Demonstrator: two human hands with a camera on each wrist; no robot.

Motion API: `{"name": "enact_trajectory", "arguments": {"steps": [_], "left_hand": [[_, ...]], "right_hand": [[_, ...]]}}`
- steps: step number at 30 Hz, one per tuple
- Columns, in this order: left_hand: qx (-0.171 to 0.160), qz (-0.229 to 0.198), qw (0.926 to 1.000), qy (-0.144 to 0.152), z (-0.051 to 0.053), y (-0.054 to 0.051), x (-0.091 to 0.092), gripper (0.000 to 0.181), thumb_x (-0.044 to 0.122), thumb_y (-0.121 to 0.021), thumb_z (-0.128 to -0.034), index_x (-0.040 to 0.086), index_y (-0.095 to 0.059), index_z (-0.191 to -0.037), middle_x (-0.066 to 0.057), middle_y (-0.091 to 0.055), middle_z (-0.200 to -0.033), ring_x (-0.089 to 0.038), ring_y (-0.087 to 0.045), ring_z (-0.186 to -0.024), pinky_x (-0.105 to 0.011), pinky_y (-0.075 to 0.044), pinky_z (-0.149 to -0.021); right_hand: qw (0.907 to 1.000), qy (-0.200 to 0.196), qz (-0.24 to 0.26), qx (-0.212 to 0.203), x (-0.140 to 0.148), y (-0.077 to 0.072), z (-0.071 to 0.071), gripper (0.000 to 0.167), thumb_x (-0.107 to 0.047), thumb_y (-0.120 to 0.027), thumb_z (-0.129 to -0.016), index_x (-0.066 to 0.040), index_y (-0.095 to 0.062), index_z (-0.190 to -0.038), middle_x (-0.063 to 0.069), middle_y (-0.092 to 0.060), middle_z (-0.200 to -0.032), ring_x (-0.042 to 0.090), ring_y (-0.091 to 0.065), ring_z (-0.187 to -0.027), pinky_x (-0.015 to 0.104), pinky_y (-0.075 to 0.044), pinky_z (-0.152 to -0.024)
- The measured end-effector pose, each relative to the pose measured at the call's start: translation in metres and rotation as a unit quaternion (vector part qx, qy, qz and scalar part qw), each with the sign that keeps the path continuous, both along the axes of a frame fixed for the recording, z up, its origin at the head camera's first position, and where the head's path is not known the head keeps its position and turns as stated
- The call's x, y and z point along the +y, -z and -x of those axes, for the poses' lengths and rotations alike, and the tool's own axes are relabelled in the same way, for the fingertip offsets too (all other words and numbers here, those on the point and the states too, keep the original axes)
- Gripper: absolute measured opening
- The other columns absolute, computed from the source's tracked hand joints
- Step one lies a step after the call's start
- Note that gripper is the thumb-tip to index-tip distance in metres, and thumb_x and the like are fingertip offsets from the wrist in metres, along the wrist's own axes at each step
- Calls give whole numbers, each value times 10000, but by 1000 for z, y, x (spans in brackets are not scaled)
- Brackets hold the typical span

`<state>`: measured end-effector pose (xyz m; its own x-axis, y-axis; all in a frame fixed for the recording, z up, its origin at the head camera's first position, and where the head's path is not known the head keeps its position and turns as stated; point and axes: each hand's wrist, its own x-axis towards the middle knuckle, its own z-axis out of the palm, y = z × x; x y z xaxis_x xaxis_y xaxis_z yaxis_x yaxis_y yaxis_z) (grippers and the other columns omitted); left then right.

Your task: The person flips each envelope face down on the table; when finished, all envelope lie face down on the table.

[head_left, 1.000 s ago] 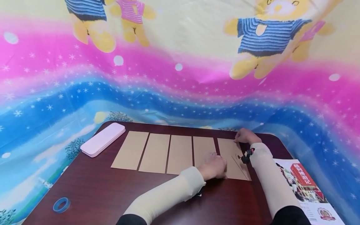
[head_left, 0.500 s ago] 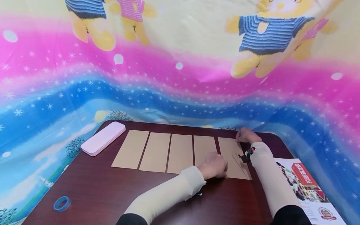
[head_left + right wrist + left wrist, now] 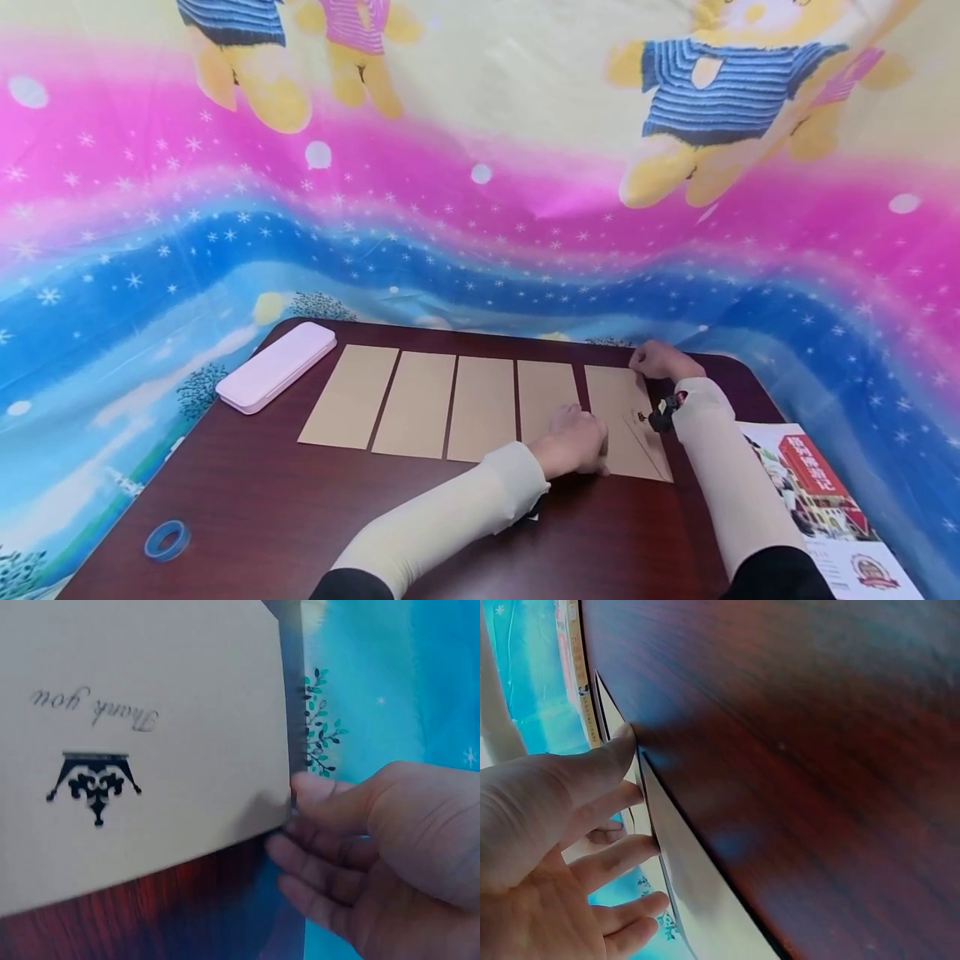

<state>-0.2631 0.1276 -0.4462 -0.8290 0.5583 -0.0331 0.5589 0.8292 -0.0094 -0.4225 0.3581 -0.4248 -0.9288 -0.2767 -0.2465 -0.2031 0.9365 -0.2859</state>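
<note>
Five would be too many to number, so several flat kraft-paper pieces lie in a row. At its right end is the kraft-paper piece [image 3: 611,392] printed "Thank you", its lettering upside down in the right wrist view. My left hand [image 3: 576,440] is at its near left corner, thumb [image 3: 622,750] at the edge and fingers bent beside it. That hand partly covers the neighbouring kraft-paper piece [image 3: 546,385]. At the far right corner, my right hand [image 3: 660,361] pinches the paper between thumb [image 3: 319,796] and fingers.
A pink case [image 3: 276,368] lies at the far left of the dark wooden table [image 3: 300,525]. Blue tape [image 3: 167,542] is near the left edge. A magazine [image 3: 817,492] lies beyond the right forearm. Patterned cloth [image 3: 480,233] hangs behind.
The head view has shifted very slightly. Both hands stay at the same corners, and the papers show no clear movement.
</note>
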Motion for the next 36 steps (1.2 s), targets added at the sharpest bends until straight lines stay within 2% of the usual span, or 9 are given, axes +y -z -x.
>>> {"name": "enact_trajectory", "arguments": {"steps": [4,8,13,16,19,25,30,33,36], "left_hand": [[-84,-122,9999,31,1,-2,-2,187,595,-792,-825,426,-788,-904,248,-735,-992,-63,-620,-1000,-255,-444,-928],[-184,-286,9993,129,0,-2,-5,205,583,-804,-818,410,-793,-928,250,-741,-986,-47,-636,-995,-250,-456,-927],[-212,-454,9985,221,1,-1,-9,266,577,-814,-812,355,-762,-948,210,-715,-904,-51,-625,-874,-237,-477,-827],[-158,-380,9989,232,3,0,-8,349,601,-819,-793,303,-683,-914,170,-666,-836,-62,-608,-799,-240,-475,-747],[-145,-282,9994,154,4,0,-6,449,633,-830,-759,266,-601,-881,145,-641,-815,-73,-614,-792,-245,-478,-729],[-188,-188,9996,-102,3,2,-3,541,648,-837,-741,251,-566,-989,118,-676,-925,-87,-652,-851,-247,-506,-743],[-293,-208,9993,-145,1,2,-3,484,621,-807,-792,252,-573,-999,133,-660,-1001,-67,-651,-851,-256,-513,-697],[-333,-237,9991,-137,-1,1,-3,440,610,-790,-812,256,-580,-969,138,-650,-987,-62,-643,-840,-259,-513,-703],[-327,-282,9990,-115,-4,1,-4,428,589,-780,-829,241,-580,-978,124,-658,-969,-74,-646,-836,-261,-510,-715]], "right_hand": [[9983,-39,584,11,10,4,1,355,83,-466,-938,18,-704,-1193,292,-638,-1271,386,-640,-1083,462,-559,-869],[9930,-26,1176,94,20,12,0,365,147,-518,-915,9,-718,-1187,283,-658,-1227,381,-637,-1073,425,-562,-843],[9911,-41,1312,240,28,13,-2,349,92,-570,-968,-67,-747,-1223,291,-622,-1366,500,-567,-1269,564,-542,-978],[9912,-140,1287,284,31,8,-3,355,76,-570,-978,-76,-743,-1248,308,-572,-1429,536,-493,-1346,610,-505,-1018],[9912,-356,1207,414,31,1,-4,336,60,-585,-980,-68,-743,-1247,322,-576,-1413,547,-498,-1335,615,-508,-1008],[9872,-749,1228,682,26,-15,-6,298,15,-624,-979,-76,-751,-1234,291,-643,-1332,520,-572,-1264,607,-523,-986],[9852,-755,1354,726,12,-29,-5,261,-59,-631,-999,-133,-771,-1206,223,-672,-1340,476,-584,-1286,626,-485,-1038],[9843,-745,1410,759,3,-34,-5,238,-97,-632,-1007,-168,-783,-1177,184,-673,-1361,464,-553,-1334,647,-446,-1073],[9818,-757,1627,621,-4,-36,-5,231,-123,-627,-1016,-162,-778,-1186,170,-646,-1409,469,-488,-1398,666,-404,-1104]]}}
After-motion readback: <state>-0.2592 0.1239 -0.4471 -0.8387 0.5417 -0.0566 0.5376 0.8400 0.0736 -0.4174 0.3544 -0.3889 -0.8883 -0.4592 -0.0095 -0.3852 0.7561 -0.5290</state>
